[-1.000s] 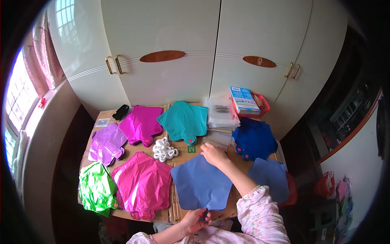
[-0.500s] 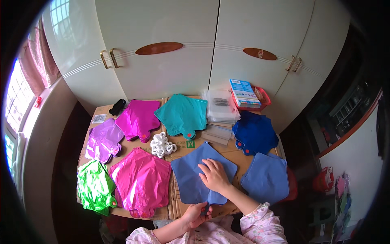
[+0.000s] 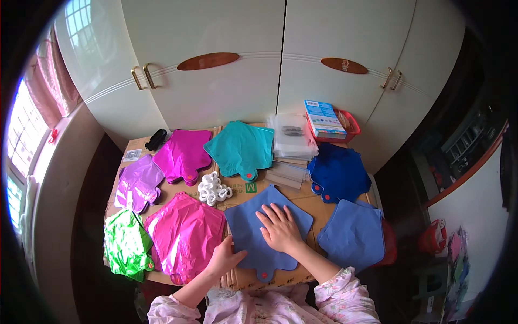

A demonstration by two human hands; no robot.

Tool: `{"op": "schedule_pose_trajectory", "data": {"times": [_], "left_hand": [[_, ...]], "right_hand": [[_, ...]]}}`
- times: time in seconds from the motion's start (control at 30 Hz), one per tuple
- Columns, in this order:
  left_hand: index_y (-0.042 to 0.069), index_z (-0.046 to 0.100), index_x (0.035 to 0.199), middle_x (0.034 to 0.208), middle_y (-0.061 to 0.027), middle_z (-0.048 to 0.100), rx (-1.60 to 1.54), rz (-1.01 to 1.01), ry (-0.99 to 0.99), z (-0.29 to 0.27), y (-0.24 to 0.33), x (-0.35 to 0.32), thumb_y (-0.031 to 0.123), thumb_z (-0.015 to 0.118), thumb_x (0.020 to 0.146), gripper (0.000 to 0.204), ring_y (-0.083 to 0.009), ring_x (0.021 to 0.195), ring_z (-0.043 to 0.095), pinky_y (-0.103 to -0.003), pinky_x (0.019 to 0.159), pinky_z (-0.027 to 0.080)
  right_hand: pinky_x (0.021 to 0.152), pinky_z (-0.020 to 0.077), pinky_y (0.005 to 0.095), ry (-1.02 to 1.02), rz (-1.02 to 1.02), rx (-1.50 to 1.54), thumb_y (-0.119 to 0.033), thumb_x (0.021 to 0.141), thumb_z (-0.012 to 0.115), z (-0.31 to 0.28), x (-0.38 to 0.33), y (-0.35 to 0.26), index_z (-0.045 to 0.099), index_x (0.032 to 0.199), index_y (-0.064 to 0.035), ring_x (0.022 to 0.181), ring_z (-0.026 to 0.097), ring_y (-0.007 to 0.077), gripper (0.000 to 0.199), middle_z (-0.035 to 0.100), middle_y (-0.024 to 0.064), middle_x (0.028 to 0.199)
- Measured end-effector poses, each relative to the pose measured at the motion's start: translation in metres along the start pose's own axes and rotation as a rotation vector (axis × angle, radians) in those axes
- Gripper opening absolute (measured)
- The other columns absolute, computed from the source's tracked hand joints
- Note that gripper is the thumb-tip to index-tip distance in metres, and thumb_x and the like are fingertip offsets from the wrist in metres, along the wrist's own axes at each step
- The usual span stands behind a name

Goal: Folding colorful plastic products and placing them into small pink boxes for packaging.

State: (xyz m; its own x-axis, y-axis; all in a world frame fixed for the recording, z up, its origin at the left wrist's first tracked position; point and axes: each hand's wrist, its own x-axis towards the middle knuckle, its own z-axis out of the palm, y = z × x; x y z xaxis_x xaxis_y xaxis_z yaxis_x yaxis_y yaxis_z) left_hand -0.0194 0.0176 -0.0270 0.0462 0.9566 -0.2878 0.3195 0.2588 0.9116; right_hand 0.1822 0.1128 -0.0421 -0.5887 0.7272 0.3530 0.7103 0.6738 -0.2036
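Observation:
A flat five-cornered blue sheet, apparently an uninflated foil balloon, lies in front of me with its short red-dotted tab pointing toward me. Resting flat near its middle is my right hand, open with fingers spread. My left hand is at the sheet's lower left edge, its thumb stretched over the blue surface and held apart from the fingers. Some of those fingers are hard to see. Another stack of matching blue sheets lies to the right, and shiny pink foil sheets lie just left of my left hand.
Cardboard covers the table. Around it lie green, lilac, magenta, teal and dark blue foil stacks. White rings, clear bags and a red basket with a box stand farther back.
My left hand has let go of the tab and moved up and left to the sheet's edge. The tab now lies flat in view. My right hand's fingers have spread wider.

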Motion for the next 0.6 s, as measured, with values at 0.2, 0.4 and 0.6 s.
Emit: {"op": "schedule_pose_trajectory", "data": {"times": [0.2, 0.4, 0.6], "left_hand": [[-0.003, 0.053, 0.098, 0.07, -0.0249, 0.063, 0.76, 0.04, 0.205, 0.004, 0.023, 0.021, 0.028, 0.064, 0.081, 0.037, -0.0413, 0.069, 0.065, -0.049, 0.063, 0.053], [-0.001, 0.056, 0.091, 0.068, -0.024, 0.063, 0.788, 0.041, 0.409, -0.001, 0.027, 0.049, 0.032, 0.064, 0.081, 0.036, -0.0404, 0.065, 0.064, -0.048, 0.061, 0.053], [-0.002, 0.061, 0.085, 0.072, -0.0235, 0.064, 0.712, 0.02, 0.276, -0.015, 0.032, 0.048, 0.033, 0.066, 0.077, 0.037, -0.0405, 0.071, 0.065, -0.047, 0.067, 0.053]], "right_hand": [[0.108, 0.0251, 0.0529, -0.003, 0.004, -0.011, -0.034, 0.086, 0.057, 0.001, 0.0, -0.001, 0.049, 0.133, -0.0168, 0.131, 0.038, 0.03, 0.051, 0.043, 0.0088, 0.14], [0.108, 0.0253, 0.0545, -0.009, 0.001, -0.019, -0.036, 0.086, 0.058, 0.001, 0.0, 0.0, 0.048, 0.134, -0.0191, 0.131, 0.037, 0.0309, 0.052, 0.043, 0.009, 0.141], [0.107, 0.0255, 0.0551, -0.011, 0.01, -0.011, -0.035, 0.086, 0.058, 0.001, 0.0, -0.001, 0.048, 0.135, -0.02, 0.131, 0.038, 0.0311, 0.052, 0.043, 0.0092, 0.141]]}}
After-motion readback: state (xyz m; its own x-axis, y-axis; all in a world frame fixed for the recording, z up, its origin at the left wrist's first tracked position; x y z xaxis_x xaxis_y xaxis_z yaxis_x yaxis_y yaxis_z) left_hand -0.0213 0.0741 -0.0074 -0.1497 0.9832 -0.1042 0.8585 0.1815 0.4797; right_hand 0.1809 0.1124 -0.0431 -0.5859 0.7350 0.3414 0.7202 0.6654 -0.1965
